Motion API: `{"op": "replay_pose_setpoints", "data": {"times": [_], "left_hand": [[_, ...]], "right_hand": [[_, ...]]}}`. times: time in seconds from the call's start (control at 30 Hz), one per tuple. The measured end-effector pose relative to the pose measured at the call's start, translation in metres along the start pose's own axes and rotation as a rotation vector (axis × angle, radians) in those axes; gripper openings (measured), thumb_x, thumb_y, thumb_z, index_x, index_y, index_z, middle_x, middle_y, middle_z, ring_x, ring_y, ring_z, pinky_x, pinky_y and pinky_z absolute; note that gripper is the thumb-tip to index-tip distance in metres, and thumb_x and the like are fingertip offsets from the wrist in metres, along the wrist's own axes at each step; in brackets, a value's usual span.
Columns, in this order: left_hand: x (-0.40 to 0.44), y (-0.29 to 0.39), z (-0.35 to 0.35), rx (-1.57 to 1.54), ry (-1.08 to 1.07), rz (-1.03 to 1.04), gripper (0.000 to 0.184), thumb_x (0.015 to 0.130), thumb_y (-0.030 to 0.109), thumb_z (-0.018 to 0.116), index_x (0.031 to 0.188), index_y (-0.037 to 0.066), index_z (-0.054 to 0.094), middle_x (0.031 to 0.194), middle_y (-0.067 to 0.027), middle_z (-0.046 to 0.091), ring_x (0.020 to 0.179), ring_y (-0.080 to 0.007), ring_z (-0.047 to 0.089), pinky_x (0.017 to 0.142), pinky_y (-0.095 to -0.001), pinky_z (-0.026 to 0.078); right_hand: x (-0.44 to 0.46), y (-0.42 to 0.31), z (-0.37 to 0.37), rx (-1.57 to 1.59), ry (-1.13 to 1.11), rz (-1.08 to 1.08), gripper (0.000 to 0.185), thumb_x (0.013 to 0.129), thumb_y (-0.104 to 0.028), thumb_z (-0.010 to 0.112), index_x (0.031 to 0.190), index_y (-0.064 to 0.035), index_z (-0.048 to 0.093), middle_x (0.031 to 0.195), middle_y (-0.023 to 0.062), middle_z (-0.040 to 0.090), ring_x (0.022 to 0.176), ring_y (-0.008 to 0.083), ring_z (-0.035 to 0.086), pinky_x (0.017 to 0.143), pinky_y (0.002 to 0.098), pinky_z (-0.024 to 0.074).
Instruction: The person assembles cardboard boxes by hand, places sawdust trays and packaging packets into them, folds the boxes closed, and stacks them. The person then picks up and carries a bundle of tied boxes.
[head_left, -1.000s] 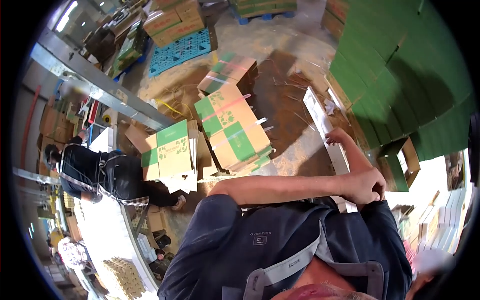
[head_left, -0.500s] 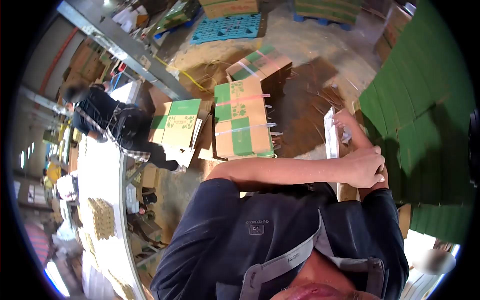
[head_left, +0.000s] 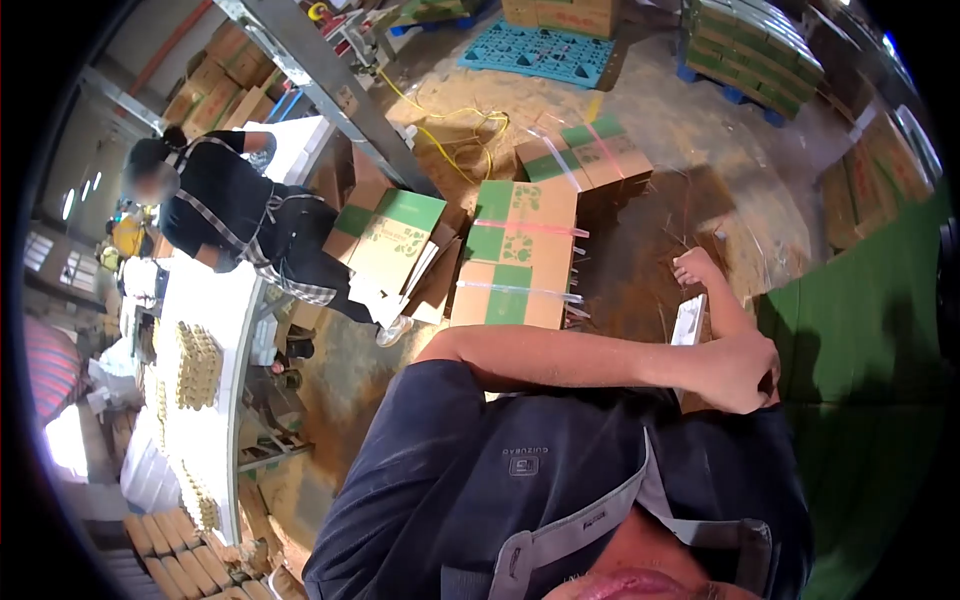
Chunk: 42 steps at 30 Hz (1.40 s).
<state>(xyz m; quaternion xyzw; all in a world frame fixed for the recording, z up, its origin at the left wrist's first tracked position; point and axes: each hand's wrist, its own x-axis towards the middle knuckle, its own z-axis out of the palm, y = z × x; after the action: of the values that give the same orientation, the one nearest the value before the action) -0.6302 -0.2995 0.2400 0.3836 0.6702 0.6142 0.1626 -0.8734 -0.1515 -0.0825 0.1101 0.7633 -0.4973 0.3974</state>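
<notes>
My left arm crosses in front of my chest, and my left hand (head_left: 740, 375) is closed against my right arm near the elbow, its fingers curled. My right arm reaches forward past it. At its end, my right hand (head_left: 695, 266) is closed with bent fingers; whatever may be inside is hidden. Just below my right hand is a narrow white piece (head_left: 688, 320), partly covered by my left forearm. To the left lie strapped green and brown flat cartons (head_left: 515, 245), with pink and clear bands around them.
A tilted stack of cartons (head_left: 400, 235) stands beside a co-worker (head_left: 240, 205) at a long white table (head_left: 205, 430) with egg trays (head_left: 196, 365). Green cartons (head_left: 860, 350) rise at right. A steel post (head_left: 335, 90), blue pallet (head_left: 540, 52) and yellow cord (head_left: 455, 140) are ahead.
The view has swung, so the cartons appear farther right. My right hand's fingers are now closed; a whitish scrap seen near it is out of sight. My left hand stays against my right arm.
</notes>
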Motion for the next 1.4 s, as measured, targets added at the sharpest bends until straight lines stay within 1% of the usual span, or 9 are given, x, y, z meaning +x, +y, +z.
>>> {"op": "replay_pose_setpoints", "data": {"times": [0.03,0.27,0.47,0.53,0.67,0.93,1.2,1.27,1.4], "left_hand": [[0.002,0.010,-0.022,-0.074,-0.087,-0.084,0.020,0.073,0.013,0.065,0.084,-0.002,0.070,0.081,-0.0201,0.068,0.081,-0.0334,0.067,0.073,-0.0386,0.053],[0.026,-0.039,-0.091,0.194,0.119,-0.122,0.020,0.076,0.013,0.066,0.089,-0.003,0.067,0.086,-0.0181,0.068,0.085,-0.0300,0.067,0.076,-0.0359,0.053],[0.058,-0.068,-0.156,-0.243,0.095,-0.229,0.024,0.078,0.012,0.064,0.098,-0.002,0.067,0.086,-0.0200,0.068,0.084,-0.0302,0.067,0.076,-0.0363,0.052],[0.087,-0.127,-0.163,0.185,0.267,-0.248,0.022,0.081,0.010,0.063,0.099,-0.001,0.067,0.086,-0.0175,0.069,0.084,-0.0267,0.068,0.076,-0.0357,0.052],[0.112,-0.135,-0.196,-0.211,0.268,-0.365,0.025,0.081,0.014,0.064,0.099,-0.003,0.067,0.087,-0.0179,0.070,0.082,-0.0271,0.067,0.077,-0.0368,0.052],[0.179,-0.181,-0.243,-0.021,0.332,-0.529,0.023,0.081,0.015,0.064,0.090,-0.005,0.070,0.084,-0.0184,0.070,0.081,-0.0282,0.067,0.077,-0.0356,0.051],[0.190,-0.186,-0.259,0.064,0.330,-0.396,0.027,0.080,0.018,0.064,0.091,-0.005,0.070,0.083,-0.0196,0.070,0.081,-0.0289,0.068,0.075,-0.0360,0.052],[0.185,-0.180,-0.255,0.215,0.321,-0.419,0.027,0.080,0.019,0.064,0.091,-0.005,0.071,0.081,-0.0198,0.070,0.080,-0.0294,0.068,0.073,-0.0364,0.052],[0.193,-0.140,-0.271,-0.077,0.229,-0.212,0.026,0.078,0.018,0.065,0.086,-0.005,0.071,0.079,-0.0201,0.070,0.073,-0.0329,0.068,0.071,-0.0391,0.053]], "right_hand": [[-0.002,-0.017,0.005,-0.044,0.029,-0.002,0.021,0.087,-0.014,0.066,0.093,0.0052,0.061,0.075,0.0166,0.065,0.053,0.0202,0.061,0.041,0.0261,0.0426],[0.052,-0.096,0.001,-0.258,0.047,-0.028,0.026,0.088,-0.013,0.065,0.101,0.0085,0.062,0.083,0.0186,0.068,0.057,0.0195,0.063,0.045,0.0317,0.0472],[0.134,-0.099,0.002,-0.252,-0.094,0.068,0.027,0.088,-0.015,0.064,0.101,0.0081,0.063,0.082,0.0202,0.068,0.056,0.0218,0.064,0.046,0.0338,0.0482],[0.168,-0.087,-0.001,-0.417,-0.108,0.147,0.031,0.086,-0.016,0.065,0.103,0.0100,0.062,0.092,0.0225,0.070,0.062,0.0260,0.069,0.050,0.0322,0.0515],[0.201,-0.068,0.012,-0.430,-0.290,0.215,0.031,0.088,-0.015,0.063,0.107,0.0089,0.061,0.100,0.0233,0.070,0.067,0.0261,0.070,0.053,0.0323,0.0525],[0.266,-0.095,0.012,-0.315,-0.364,0.189,0.030,0.086,-0.018,0.064,0.105,0.0056,0.063,0.085,0.0189,0.071,0.063,0.0254,0.068,0.054,0.0347,0.0530],[0.260,-0.117,-0.016,-0.355,-0.315,0.218,0.018,0.084,-0.010,0.061,0.093,0.0047,0.064,0.073,0.0148,0.065,0.055,0.0234,0.064,0.049,0.0331,0.0504],[0.264,-0.127,-0.023,-0.386,-0.311,0.253,0.020,0.085,-0.013,0.062,0.095,0.0044,0.064,0.077,0.0152,0.068,0.061,0.0246,0.066,0.054,0.0342,0.0526],[0.242,-0.150,-0.062,-0.333,-0.182,0.199,0.025,0.088,-0.021,0.062,0.096,0.0023,0.067,0.089,0.0151,0.072,0.071,0.0257,0.070,0.059,0.0331,0.0539]]}}
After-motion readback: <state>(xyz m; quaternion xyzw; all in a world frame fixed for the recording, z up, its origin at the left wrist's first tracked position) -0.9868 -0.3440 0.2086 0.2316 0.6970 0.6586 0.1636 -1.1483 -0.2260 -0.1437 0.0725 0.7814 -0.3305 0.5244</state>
